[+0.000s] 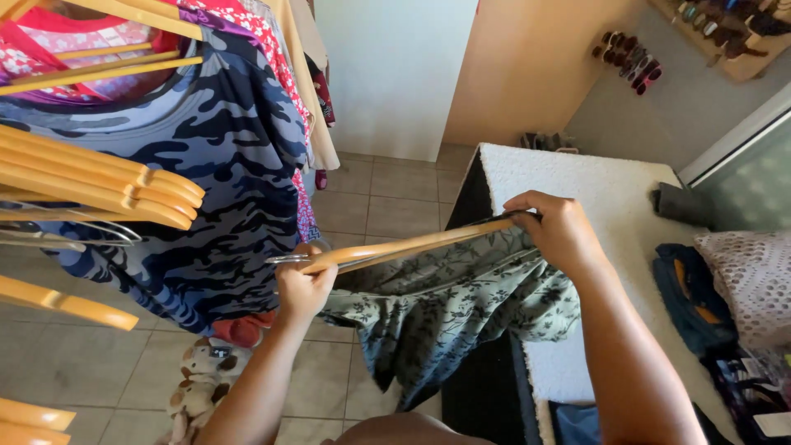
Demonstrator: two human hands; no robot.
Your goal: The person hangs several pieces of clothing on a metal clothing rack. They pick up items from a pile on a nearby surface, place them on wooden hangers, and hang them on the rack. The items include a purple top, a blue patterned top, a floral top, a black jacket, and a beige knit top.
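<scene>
A wooden hanger (412, 244) is held level in front of me. My left hand (303, 284) grips its left end near the metal hook. The other end is pinched by my right hand (556, 229), together with the edge of a grey-green floral garment (461, 309). That garment drapes down from the hanger over the corner of a white fleecy surface (577, 185).
Left of me hang a blue camouflage shirt (222, 156), pink floral clothes and several empty wooden hangers (99, 181). A stuffed toy (198, 383) lies on the tiled floor. Folded dark clothes (692, 297) and a lace-patterned item (750, 276) rest at the right.
</scene>
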